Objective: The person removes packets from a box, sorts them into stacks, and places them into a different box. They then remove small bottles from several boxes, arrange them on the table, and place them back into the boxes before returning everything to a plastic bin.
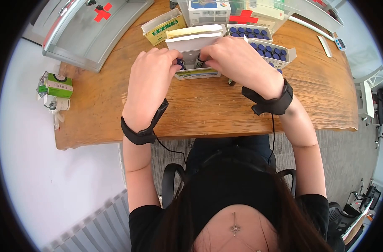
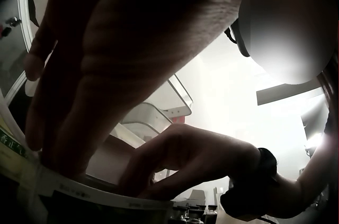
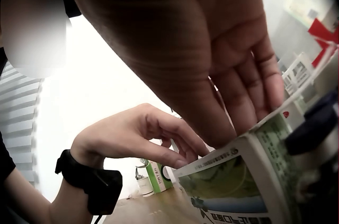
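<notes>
An opened white carton (image 1: 197, 75) with a picture on its front stands before the person, its lid raised at the back. At its left end, the left hand (image 1: 149, 77) reaches in and pinches a small blue-capped vial (image 1: 181, 64) between thumb and fingers. The right hand (image 1: 244, 63) holds a small dark vial with a pale label (image 1: 198, 61) inside the carton's right part. In the right wrist view, the fingertips of both hands go down behind the carton's front wall (image 3: 228, 181), which hides their tips.
Two cartons of blue-capped vials (image 1: 269, 52) stand to the right. A yellow-green box (image 1: 164, 27) is at the back left, beside a clear case (image 1: 94, 38) with a red cross. Another small vial (image 1: 231, 82) lies under the right hand. Green packaging (image 1: 60, 85) sits at the table's left edge.
</notes>
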Demonstrator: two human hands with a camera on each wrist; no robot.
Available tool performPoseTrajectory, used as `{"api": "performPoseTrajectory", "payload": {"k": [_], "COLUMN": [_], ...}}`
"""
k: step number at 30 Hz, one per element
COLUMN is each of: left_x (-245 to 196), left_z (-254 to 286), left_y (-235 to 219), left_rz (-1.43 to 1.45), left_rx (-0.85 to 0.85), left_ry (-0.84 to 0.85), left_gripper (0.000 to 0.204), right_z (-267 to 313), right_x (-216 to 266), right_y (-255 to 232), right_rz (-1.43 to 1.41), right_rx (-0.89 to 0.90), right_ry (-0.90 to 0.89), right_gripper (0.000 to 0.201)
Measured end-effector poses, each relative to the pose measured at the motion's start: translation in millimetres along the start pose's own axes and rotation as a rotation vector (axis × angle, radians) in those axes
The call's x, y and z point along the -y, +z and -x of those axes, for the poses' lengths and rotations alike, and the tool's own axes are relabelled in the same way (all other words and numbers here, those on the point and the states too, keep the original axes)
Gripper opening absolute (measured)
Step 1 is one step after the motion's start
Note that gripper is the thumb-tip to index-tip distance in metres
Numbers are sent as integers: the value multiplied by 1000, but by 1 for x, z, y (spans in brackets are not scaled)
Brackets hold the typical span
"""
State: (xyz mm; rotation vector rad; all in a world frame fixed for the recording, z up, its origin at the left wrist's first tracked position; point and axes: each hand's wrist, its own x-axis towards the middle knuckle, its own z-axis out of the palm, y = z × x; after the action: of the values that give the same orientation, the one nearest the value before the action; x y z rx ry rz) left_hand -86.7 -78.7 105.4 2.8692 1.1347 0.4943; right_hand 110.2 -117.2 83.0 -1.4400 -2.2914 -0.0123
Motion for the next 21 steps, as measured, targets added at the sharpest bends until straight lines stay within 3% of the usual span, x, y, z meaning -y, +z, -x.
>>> {"api": "performPoseTrajectory", "payload": {"k": [2,10,15,21], "left_x": [2,5,9,4], "left_z": [2,0,-8,-13], "left_y": [0,-4,8,16], "left_rz": [13,42,84,17], "left_rx": [-8,65,-27,-27], "left_ry": [-7,-49,99,93], "left_gripper": [15,21,18,15], "right_z": [-1,-3,-14,-21], "right_x": [0,3,2,-7], "right_y": [1,-1,2,20], "right_rz": [-15,18,99,81], "right_rx": [57,-59,45,63], "right_ry": [20,-20,16,18], "right_gripper": [11,17,17,16]}}
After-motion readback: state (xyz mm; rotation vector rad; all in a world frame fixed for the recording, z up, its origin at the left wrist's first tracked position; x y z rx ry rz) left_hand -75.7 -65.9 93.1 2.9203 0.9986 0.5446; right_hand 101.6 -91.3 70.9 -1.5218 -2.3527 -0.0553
